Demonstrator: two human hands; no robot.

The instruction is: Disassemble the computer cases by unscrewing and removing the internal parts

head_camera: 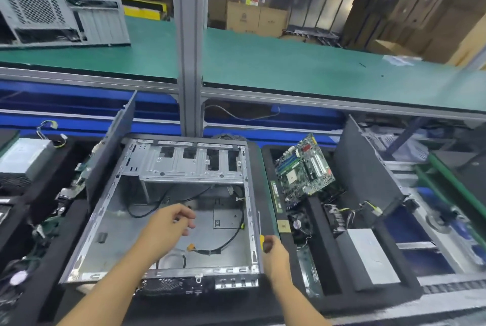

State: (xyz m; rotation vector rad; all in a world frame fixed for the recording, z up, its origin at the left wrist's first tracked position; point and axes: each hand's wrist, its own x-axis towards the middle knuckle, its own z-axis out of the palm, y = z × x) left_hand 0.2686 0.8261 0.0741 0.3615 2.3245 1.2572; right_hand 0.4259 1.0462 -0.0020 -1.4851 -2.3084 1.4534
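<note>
Case [118,233]: open, lying flat, directly under the left hand.
Left hand [171,223]: over the case floor, fingers curled toward thumb; cannot tell if it pinches anything.
Right hand [274,250]: grips screwdriver [262,240] by its yellow handle, shaft along the case's right rim.
Motherboard [305,167]: beyond the right hand, tilted in a bin.

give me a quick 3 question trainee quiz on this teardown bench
1. True or false: the motherboard is mounted inside the open case.
2. The right hand grips: A) pliers B) a screwdriver C) a brush
3. Fill in: the black cable on the case floor ends in an ____ plug.

Key: 1 false, it lies outside, to the case's right. 2 B. 3 orange.
</note>
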